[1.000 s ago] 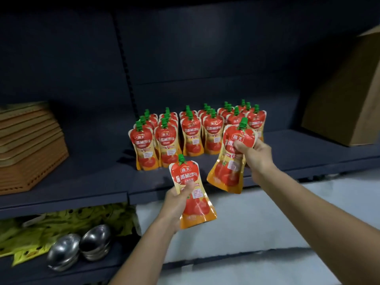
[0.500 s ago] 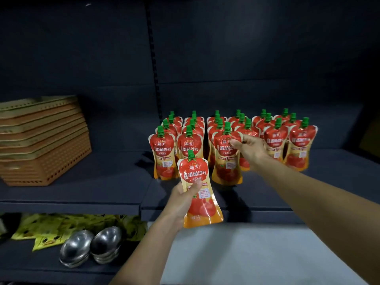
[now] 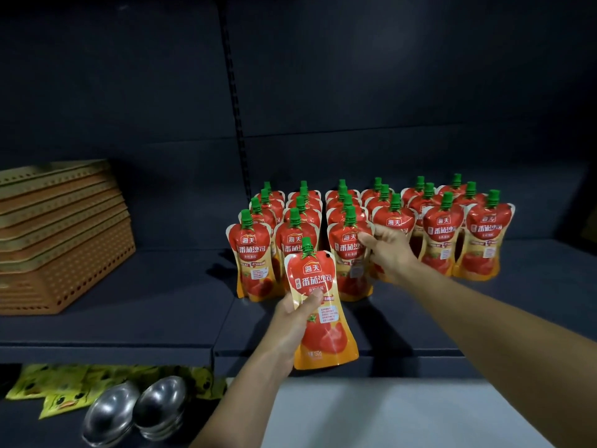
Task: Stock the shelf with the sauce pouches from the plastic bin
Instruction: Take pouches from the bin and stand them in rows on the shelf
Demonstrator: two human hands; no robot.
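Note:
Several red and orange sauce pouches point(image 3: 444, 236) with green caps stand in rows on the dark shelf point(image 3: 161, 302). My right hand point(image 3: 386, 250) grips one front-row pouch point(image 3: 347, 253) by its upper right side as it stands on the shelf. My left hand point(image 3: 295, 318) holds another pouch point(image 3: 318, 305) upright in the air, in front of the rows and over the shelf's front part. The plastic bin is not in view.
A stack of orange perforated baskets point(image 3: 58, 237) fills the shelf's left end. On the lower shelf lie yellow packets point(image 3: 58, 386) and stacked steel bowls point(image 3: 135, 412). A pale floor point(image 3: 387, 415) shows at the bottom right.
My right hand carried its pouch from mid-air to the front row, where it now stands. The left hand kept its pouch raised. The view shifted left, so the cardboard box left the frame.

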